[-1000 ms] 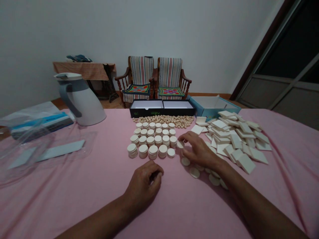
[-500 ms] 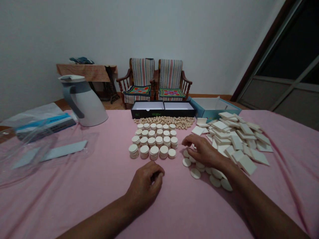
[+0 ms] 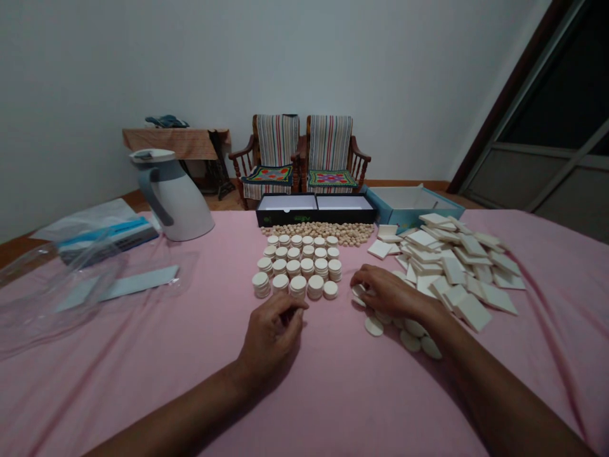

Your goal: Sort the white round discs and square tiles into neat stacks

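Several stacks of white discs [image 3: 297, 285] stand in rows at the middle of the pink cloth [image 3: 190, 343]. My left hand [image 3: 271, 333] rests just in front of the nearest row, fingers curled with thumb and fingertips close together; anything between them is too small to make out. To the right, my right hand [image 3: 387, 292] is over a loose heap of white discs [image 3: 373, 326], its fingers closed on a white disc [image 3: 358, 291]. Its palm and wrist hide part of the heap. White square tiles [image 3: 451, 270] lie piled just beyond that wrist.
Small wooden pieces [image 3: 323, 231] lie before a black box [image 3: 314, 212] with two white compartments. A blue box [image 3: 413, 206] stands at its right. On the left are a jug [image 3: 183, 203], a blue package [image 3: 111, 238] and clear plastic packaging [image 3: 90, 304].
My right hand has lowered onto the disc heap and closed its fingers on a disc. My left hand has shifted slightly left, nearer the front row. The whole view has shifted a little.
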{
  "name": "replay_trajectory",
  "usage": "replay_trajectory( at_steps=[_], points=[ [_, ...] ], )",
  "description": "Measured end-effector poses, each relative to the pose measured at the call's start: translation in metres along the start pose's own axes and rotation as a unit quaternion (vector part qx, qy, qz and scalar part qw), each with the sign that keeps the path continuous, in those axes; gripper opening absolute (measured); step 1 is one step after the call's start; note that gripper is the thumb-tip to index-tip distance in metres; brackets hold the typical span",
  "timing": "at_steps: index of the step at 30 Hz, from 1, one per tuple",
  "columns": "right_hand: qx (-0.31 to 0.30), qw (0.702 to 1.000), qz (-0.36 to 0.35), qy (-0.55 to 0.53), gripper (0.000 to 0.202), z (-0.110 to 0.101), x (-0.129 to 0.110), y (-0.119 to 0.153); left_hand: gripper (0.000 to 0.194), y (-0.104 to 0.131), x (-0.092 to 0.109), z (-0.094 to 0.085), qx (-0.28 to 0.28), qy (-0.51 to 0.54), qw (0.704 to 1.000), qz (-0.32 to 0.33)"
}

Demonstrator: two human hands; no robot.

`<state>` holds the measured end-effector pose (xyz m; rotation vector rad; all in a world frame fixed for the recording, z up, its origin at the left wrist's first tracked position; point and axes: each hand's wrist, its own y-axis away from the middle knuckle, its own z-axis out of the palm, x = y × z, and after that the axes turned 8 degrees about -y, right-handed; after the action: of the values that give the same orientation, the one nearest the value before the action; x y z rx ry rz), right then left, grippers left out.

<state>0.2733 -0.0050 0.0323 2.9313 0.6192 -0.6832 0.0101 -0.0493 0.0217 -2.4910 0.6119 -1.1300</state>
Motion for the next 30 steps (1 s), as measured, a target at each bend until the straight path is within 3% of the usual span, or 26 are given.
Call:
replay_trajectory(
  at_steps=[3,6,10,11,13,16,20,24,30],
  points=[
    [-0.003,1.0,0.0,0.003,0.023,0.002,0.0,0.0,0.013,-0.015,0.003,-0.021,0.047,-0.002,0.999,0.002],
    [0.004,1.0,0.009,0.016,0.022,0.004,-0.002,-0.002,0.017,-0.036,-0.008,-0.039,0.128,0.036,0.989,-0.063],
    [0.04,0.999,0.007,0.016,0.021,0.007,-0.005,-0.004,0.023,-0.062,-0.051,-0.041,0.254,0.151,0.938,-0.18],
    [0.057,0.998,-0.001,0.008,0.023,0.007,-0.006,-0.004,0.022,-0.067,-0.063,-0.038,0.266,0.2,0.915,-0.228],
    [0.092,0.995,-0.021,-0.015,0.025,0.009,-0.009,-0.005,0.025,-0.071,-0.086,-0.029,0.284,0.221,0.896,-0.262],
    [0.137,0.987,-0.059,-0.059,0.023,0.011,-0.016,-0.006,0.026,-0.072,-0.108,-0.018,0.287,0.236,0.887,-0.275],
    [0.193,0.962,-0.129,-0.144,0.022,0.016,-0.028,-0.009,0.027,-0.069,-0.116,-0.011,0.267,0.25,0.891,-0.271],
    [0.182,0.948,-0.161,-0.205,0.023,0.026,-0.033,-0.013,0.028,-0.068,-0.114,-0.011,0.246,0.255,0.897,-0.264],
    [0.155,0.962,-0.119,-0.194,0.018,0.03,-0.03,-0.015,0.027,-0.067,-0.112,-0.013,0.227,0.262,0.901,-0.26]
  ],
)
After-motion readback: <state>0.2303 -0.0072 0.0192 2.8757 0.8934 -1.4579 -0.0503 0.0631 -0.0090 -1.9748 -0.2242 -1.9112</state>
